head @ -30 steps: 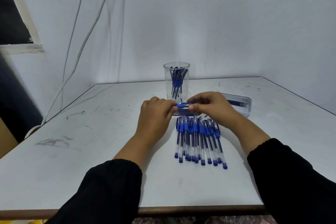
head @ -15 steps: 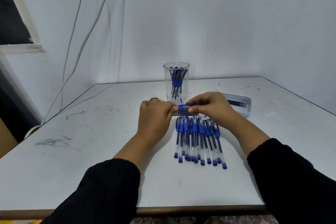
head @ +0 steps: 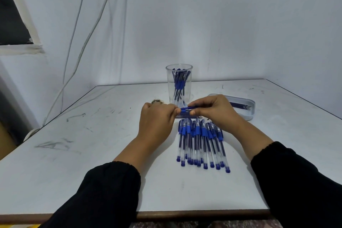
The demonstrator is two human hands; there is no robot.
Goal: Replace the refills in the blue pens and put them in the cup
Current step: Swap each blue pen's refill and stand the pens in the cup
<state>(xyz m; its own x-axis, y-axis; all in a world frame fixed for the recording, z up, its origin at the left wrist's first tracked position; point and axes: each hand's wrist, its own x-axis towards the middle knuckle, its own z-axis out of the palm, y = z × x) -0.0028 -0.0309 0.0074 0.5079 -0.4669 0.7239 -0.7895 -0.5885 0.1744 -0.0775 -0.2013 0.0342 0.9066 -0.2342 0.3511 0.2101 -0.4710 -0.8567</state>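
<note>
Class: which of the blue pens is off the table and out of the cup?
The blue pen gripped between left hand and right hand; the others lie in a row or stand in the cup.

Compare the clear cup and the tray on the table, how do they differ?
The clear cup is tall, round and transparent; the tray is low, oblong and pale. The clear cup holds whole blue pens standing on end; the tray holds thin dark refills lying flat. The tray sits right of the clear cup. Both stand on the white table.

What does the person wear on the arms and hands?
Both arms wear long black sleeves with gathered cuffs that end at the wrists. The left hand and the right hand are bare: no gloves, and no rings or watch visible.
</note>
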